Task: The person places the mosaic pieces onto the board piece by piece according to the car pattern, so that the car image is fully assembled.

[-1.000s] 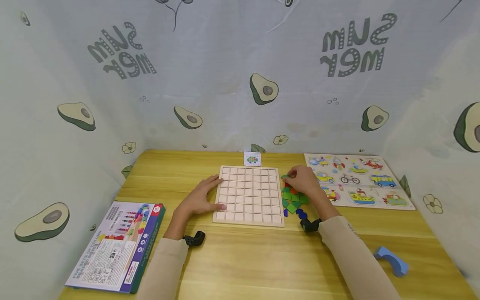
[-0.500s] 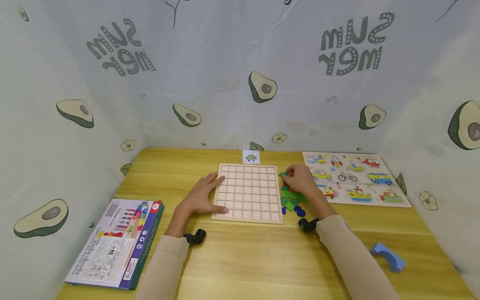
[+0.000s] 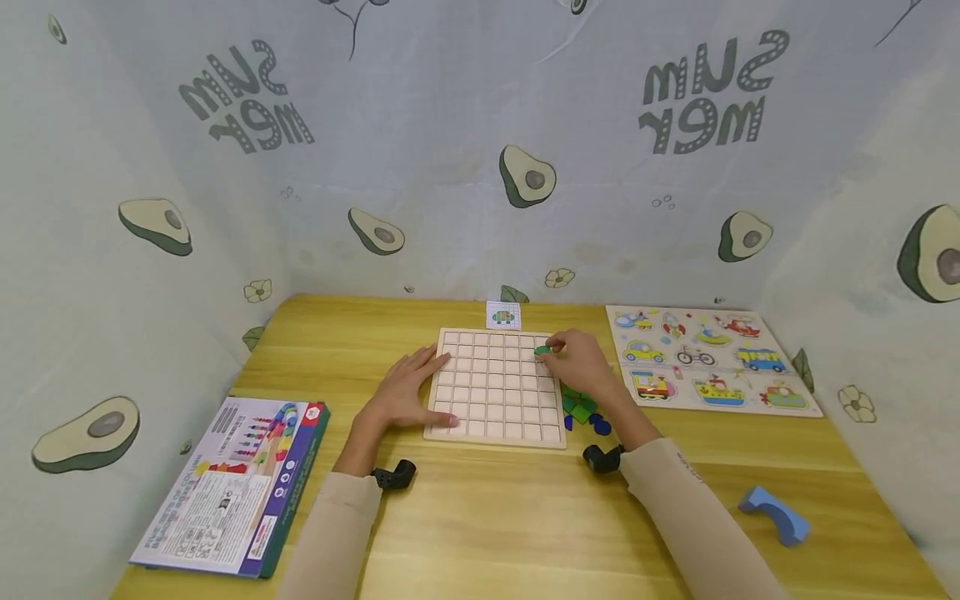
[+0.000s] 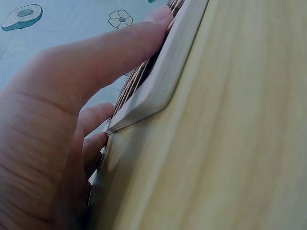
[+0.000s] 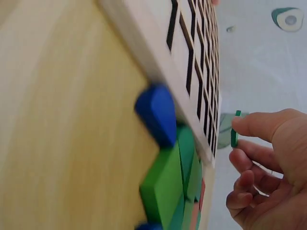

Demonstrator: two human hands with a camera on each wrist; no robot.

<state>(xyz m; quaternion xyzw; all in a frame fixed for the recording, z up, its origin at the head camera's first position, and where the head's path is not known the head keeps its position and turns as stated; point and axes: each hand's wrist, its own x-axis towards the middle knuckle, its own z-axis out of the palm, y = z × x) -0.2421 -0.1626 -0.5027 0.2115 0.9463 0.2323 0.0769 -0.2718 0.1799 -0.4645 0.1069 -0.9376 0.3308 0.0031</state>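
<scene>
A pale wooden grid board (image 3: 497, 385) lies in the middle of the yellow table. My left hand (image 3: 405, 388) rests flat against its left edge, fingers straight along the rim (image 4: 158, 81). My right hand (image 3: 576, 360) hovers over the board's upper right corner and pinches a small green tile (image 3: 542, 351) between thumb and finger; the right wrist view shows the same green tile (image 5: 234, 135) held above the board (image 5: 192, 72). A pile of green, red and blue tiles (image 3: 581, 410) lies just right of the board, partly under my right wrist.
A small picture card (image 3: 502, 316) sits behind the board. A vehicle puzzle board (image 3: 708, 360) lies at the right, a boxed toy (image 3: 232, 483) at the front left, a blue arch block (image 3: 776, 517) at the front right. Avocado-print cloth walls surround the table.
My right hand lifted off the tile pile with a green tile and moved left over the board's upper right corner. The left hand stayed put.
</scene>
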